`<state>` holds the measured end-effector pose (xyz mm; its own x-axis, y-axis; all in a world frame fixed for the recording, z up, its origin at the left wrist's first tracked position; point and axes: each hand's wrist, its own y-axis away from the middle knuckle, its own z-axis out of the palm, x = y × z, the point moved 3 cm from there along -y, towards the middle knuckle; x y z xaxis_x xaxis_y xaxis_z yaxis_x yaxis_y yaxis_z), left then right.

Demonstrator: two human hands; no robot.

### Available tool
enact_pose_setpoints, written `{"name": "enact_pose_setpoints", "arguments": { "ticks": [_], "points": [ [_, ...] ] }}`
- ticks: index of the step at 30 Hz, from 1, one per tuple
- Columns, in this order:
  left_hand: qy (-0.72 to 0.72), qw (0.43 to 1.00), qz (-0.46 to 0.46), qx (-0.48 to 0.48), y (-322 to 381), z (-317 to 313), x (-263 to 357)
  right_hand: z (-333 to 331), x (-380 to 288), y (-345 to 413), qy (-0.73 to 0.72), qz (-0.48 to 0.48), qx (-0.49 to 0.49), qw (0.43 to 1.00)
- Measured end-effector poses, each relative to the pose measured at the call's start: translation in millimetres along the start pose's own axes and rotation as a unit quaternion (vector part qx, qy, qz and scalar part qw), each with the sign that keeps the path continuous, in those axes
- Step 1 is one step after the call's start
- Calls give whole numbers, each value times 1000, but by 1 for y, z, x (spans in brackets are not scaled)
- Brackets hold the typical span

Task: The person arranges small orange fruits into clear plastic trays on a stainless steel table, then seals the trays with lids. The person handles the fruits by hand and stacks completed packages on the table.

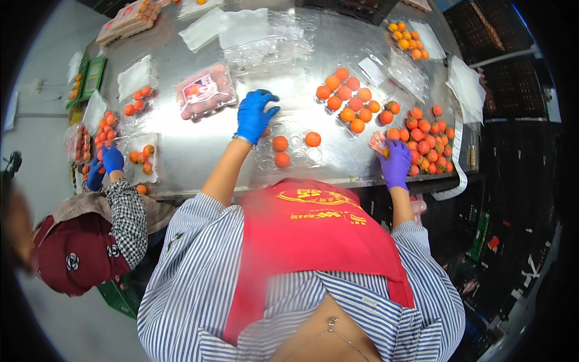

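My left hand [257, 115], in a blue glove, is over the steel table with its fingers curved and apart; nothing shows in its grasp. Below it lies a clear plastic tray [301, 158] with round cups and several orange-red round fruits [282, 159], one partly hidden by the wrist. My right hand [397, 164], in a purple glove, reaches down at the left edge of a pile of similar fruits [423, 147], some with green calyxes. By its fingertips are a small printed packet [377, 141] and a bit of orange; whether it grips either is hidden.
A filled clear tray [348, 99] lies ahead to the right, and a closed, labelled pack [206, 91] to the left. White pads [244, 28] and clear trays [251, 53] lie farther back. At left, a co-worker's blue-gloved hands [106, 165] handle fruit. A paper strip [459, 158] hangs off the right edge.
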<state>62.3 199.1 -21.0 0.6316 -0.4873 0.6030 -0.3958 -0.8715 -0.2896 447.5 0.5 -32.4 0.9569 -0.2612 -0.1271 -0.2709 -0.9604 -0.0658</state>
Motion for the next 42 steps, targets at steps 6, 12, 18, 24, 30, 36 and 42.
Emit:
{"name": "enact_pose_setpoints", "arguments": {
  "ticks": [6, 12, 18, 24, 30, 36, 42],
  "points": [
    [-28, 998, -11, 51, -12, -15, -3, -15, 12, 15, 68, -69, 2, 995],
    [113, 980, -59, 154, -51, -86, -11, -33, -17, 6, 97, 26, 0, 995],
    [213, 939, -140, 230, -115, -151, -101, -40, -15, -18, 138, 1, -62, 988],
    [116, 943, -236, 203, -169, -163, -220, -43, -12, -50, 108, -30, -109, 988],
    [-198, 954, -172, 143, -228, -135, -283, -37, -33, -73, 113, -7, -101, 988],
    [-204, 957, -172, 110, -272, -112, -335, -21, -42, -103, 77, -15, -86, 993],
    [-371, 922, -112, -21, -280, -101, -367, 4, -41, -99, 76, 63, -134, 986]
  ]
}}
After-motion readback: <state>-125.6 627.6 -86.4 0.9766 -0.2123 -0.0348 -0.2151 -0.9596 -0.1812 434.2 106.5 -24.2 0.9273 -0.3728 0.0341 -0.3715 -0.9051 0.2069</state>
